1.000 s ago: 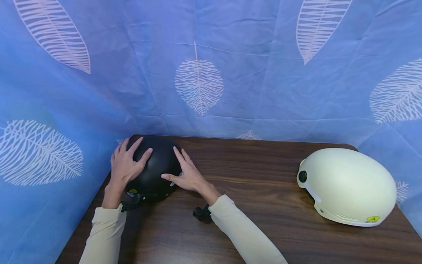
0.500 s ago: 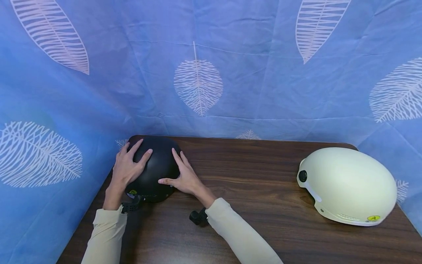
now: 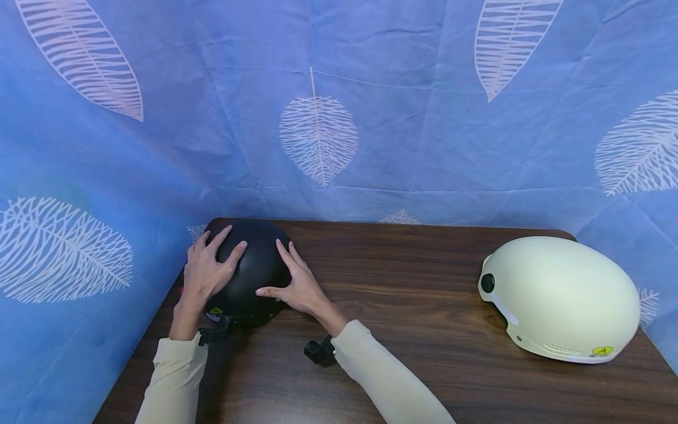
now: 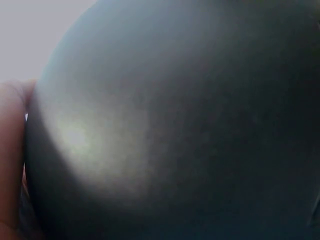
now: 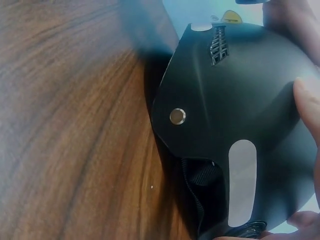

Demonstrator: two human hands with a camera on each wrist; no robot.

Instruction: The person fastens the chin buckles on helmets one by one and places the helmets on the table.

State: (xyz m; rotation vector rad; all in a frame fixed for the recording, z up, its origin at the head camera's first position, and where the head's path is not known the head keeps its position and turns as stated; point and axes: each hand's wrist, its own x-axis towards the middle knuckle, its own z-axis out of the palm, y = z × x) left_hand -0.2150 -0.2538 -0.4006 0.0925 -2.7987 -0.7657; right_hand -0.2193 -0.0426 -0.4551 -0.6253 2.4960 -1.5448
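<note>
A matte black helmet [image 3: 259, 265] sits at the back left corner of the table, dome up. My left hand [image 3: 206, 272] grips its left side, thumb and fingers spread over the shell. On the opposite side my right hand [image 3: 301, 287] holds the shell, with the thumb on the near face and the fingers reaching round the right side. The left wrist view is nearly filled by the black shell, a blurred finger [image 4: 11, 155] at its edge. In the right wrist view, a round silver rivet [image 5: 177, 116], a pale grey strip [image 5: 242, 182] and dark inner lining show near the rim.
A cream helmet [image 3: 561, 294] with a black round vent and a yellow sticker rests at the right of the brown wood table [image 3: 402, 294]. Blue cloth [image 3: 397, 135] with white leaf prints hangs behind the table and along both sides.
My right hand has shifted slightly left and its thumb lies a little further across the black helmet. The left hand has moved slightly right and towards me. The black helmet barely moves.
</note>
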